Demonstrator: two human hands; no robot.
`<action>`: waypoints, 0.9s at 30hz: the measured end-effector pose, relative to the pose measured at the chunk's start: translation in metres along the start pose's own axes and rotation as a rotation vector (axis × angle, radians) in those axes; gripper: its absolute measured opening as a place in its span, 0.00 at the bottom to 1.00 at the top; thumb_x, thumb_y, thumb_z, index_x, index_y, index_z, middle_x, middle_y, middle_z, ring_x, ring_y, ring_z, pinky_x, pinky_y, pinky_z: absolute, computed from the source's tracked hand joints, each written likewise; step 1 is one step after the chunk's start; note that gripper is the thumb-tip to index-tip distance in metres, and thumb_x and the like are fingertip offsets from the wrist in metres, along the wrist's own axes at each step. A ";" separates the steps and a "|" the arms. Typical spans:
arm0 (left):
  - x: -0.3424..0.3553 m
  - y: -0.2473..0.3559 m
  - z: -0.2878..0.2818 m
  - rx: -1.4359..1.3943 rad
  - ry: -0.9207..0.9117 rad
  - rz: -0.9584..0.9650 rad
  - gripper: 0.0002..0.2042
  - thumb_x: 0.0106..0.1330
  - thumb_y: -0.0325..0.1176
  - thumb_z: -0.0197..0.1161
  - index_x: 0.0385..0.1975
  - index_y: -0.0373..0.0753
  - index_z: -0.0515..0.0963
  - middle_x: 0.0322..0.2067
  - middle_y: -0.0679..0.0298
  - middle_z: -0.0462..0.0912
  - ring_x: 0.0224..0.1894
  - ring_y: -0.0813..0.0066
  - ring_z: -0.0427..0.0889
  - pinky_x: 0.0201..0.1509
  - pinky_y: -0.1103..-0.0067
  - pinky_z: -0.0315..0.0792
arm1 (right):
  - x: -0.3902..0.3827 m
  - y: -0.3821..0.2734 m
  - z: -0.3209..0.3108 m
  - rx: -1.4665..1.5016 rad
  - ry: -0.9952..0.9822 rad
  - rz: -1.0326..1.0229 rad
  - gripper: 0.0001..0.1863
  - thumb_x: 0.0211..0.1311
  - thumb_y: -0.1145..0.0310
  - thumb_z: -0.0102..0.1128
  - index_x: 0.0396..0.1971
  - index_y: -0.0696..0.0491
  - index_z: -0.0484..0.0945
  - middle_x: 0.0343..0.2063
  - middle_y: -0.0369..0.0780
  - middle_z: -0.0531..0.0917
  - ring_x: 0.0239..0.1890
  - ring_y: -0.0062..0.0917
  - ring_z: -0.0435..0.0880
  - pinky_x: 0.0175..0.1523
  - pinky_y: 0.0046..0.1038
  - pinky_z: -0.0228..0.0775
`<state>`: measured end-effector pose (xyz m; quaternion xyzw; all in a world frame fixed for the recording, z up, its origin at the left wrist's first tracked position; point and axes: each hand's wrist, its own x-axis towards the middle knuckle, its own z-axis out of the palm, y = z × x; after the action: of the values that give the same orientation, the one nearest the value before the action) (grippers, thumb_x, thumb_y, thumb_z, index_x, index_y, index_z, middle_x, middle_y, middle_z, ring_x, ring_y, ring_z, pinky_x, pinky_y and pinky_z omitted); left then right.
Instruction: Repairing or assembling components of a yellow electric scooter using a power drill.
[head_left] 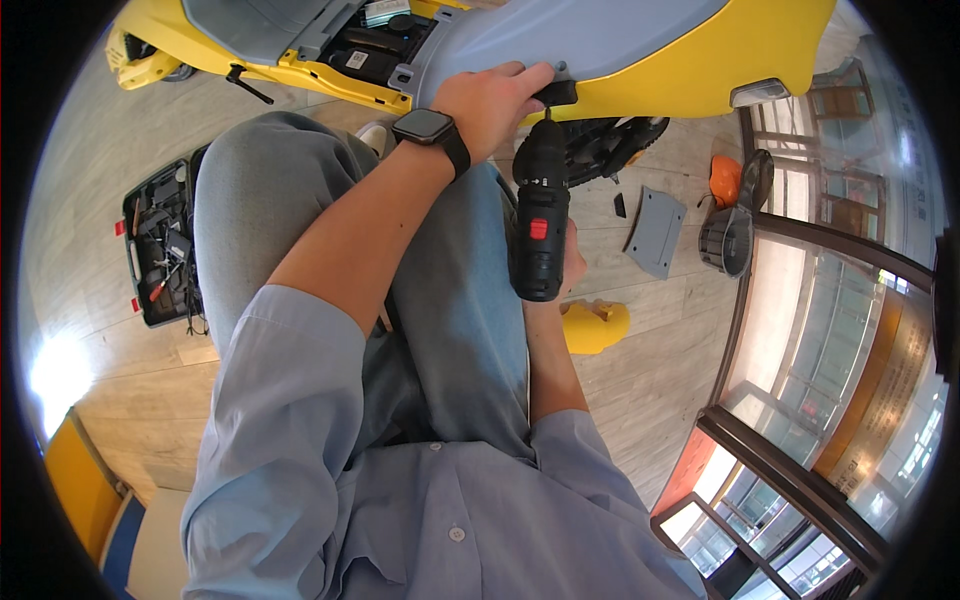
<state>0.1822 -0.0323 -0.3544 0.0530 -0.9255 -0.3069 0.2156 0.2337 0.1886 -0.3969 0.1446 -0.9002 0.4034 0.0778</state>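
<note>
With its wrist wearing a black watch (pixel 426 127), my left hand (pixel 490 104) pinches a small black part (pixel 557 94) at the lower edge of a yellow and grey scooter body (pixel 650 75). My right hand (pixel 573 262) grips a black cordless drill (pixel 541 215) with a red switch on top; the drill hides most of that hand. The drill's bit points away from me and its tip meets the black part, though whether a screw sits there I cannot tell. To the left of my left hand, an opened compartment (pixel 385 45) shows dark components inside.
An open tool case (pixel 160 240) lies on the floor at left. On the floor at right are a grey panel (pixel 656 232), a dark bucket-shaped part (pixel 726 240), an orange object (pixel 725 180) and a yellow piece (pixel 597 328). A glass wall with dark frames (pixel 790 480) borders the right side.
</note>
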 end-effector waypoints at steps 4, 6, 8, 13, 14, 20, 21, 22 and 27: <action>0.000 0.002 -0.003 0.005 -0.063 -0.007 0.10 0.68 0.38 0.59 0.46 0.48 0.70 0.37 0.61 0.80 0.40 0.55 0.82 0.40 0.64 0.76 | 0.003 -0.001 0.001 0.021 0.022 -0.041 0.16 0.54 0.68 0.69 0.44 0.52 0.80 0.24 0.38 0.84 0.25 0.21 0.81 0.36 0.24 0.74; 0.000 0.002 -0.003 0.006 -0.062 -0.012 0.10 0.68 0.38 0.59 0.46 0.48 0.70 0.37 0.61 0.80 0.40 0.55 0.82 0.40 0.64 0.76 | 0.002 -0.001 0.002 0.002 0.014 -0.006 0.17 0.53 0.69 0.70 0.44 0.52 0.80 0.24 0.38 0.84 0.25 0.21 0.80 0.36 0.24 0.74; -0.001 0.003 0.000 0.010 -0.006 -0.009 0.10 0.66 0.39 0.60 0.43 0.48 0.71 0.35 0.63 0.80 0.39 0.55 0.82 0.39 0.65 0.76 | 0.002 0.000 0.002 0.012 0.014 0.005 0.17 0.52 0.69 0.70 0.43 0.52 0.80 0.24 0.38 0.84 0.25 0.21 0.80 0.35 0.24 0.74; 0.000 0.001 -0.001 0.010 -0.032 -0.023 0.10 0.66 0.39 0.61 0.43 0.48 0.71 0.35 0.63 0.80 0.39 0.55 0.82 0.39 0.64 0.75 | 0.001 -0.007 -0.005 0.015 -0.079 0.063 0.17 0.59 0.65 0.64 0.48 0.51 0.80 0.33 0.44 0.87 0.35 0.29 0.86 0.43 0.27 0.76; -0.001 0.001 -0.001 0.007 -0.029 -0.018 0.10 0.66 0.39 0.61 0.43 0.48 0.71 0.36 0.62 0.80 0.39 0.55 0.82 0.40 0.64 0.75 | 0.001 -0.007 -0.006 0.018 -0.086 0.067 0.17 0.59 0.65 0.64 0.48 0.51 0.80 0.33 0.44 0.87 0.35 0.29 0.86 0.43 0.27 0.76; -0.001 0.002 -0.002 -0.005 -0.060 -0.022 0.12 0.66 0.39 0.60 0.45 0.47 0.70 0.37 0.60 0.80 0.40 0.54 0.82 0.40 0.63 0.76 | 0.000 -0.003 -0.005 -0.040 -0.067 0.015 0.17 0.59 0.65 0.64 0.49 0.51 0.80 0.33 0.44 0.87 0.34 0.29 0.86 0.42 0.28 0.76; 0.000 0.002 -0.002 -0.007 -0.060 -0.022 0.12 0.66 0.39 0.60 0.45 0.47 0.70 0.37 0.60 0.80 0.40 0.54 0.82 0.40 0.63 0.76 | 0.000 -0.001 -0.006 -0.043 -0.067 0.002 0.17 0.59 0.65 0.64 0.49 0.51 0.79 0.32 0.44 0.87 0.34 0.29 0.86 0.41 0.28 0.76; 0.001 0.001 -0.003 -0.044 -0.064 -0.055 0.13 0.65 0.38 0.62 0.45 0.46 0.70 0.38 0.60 0.81 0.41 0.54 0.82 0.41 0.63 0.76 | 0.001 -0.002 -0.007 -0.042 -0.068 0.003 0.17 0.59 0.65 0.64 0.49 0.51 0.79 0.32 0.44 0.87 0.34 0.29 0.86 0.41 0.28 0.76; 0.001 -0.003 -0.008 -0.110 -0.098 -0.124 0.17 0.60 0.36 0.68 0.45 0.45 0.70 0.38 0.59 0.81 0.43 0.52 0.82 0.43 0.62 0.75 | 0.005 -0.024 -0.021 -0.021 -0.150 0.066 0.20 0.58 0.64 0.64 0.51 0.51 0.78 0.29 0.47 0.85 0.32 0.31 0.86 0.40 0.29 0.75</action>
<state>0.1843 -0.0392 -0.3501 0.0829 -0.9116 -0.3723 0.1532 0.2377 0.1876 -0.3648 0.1440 -0.9118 0.3845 -0.0018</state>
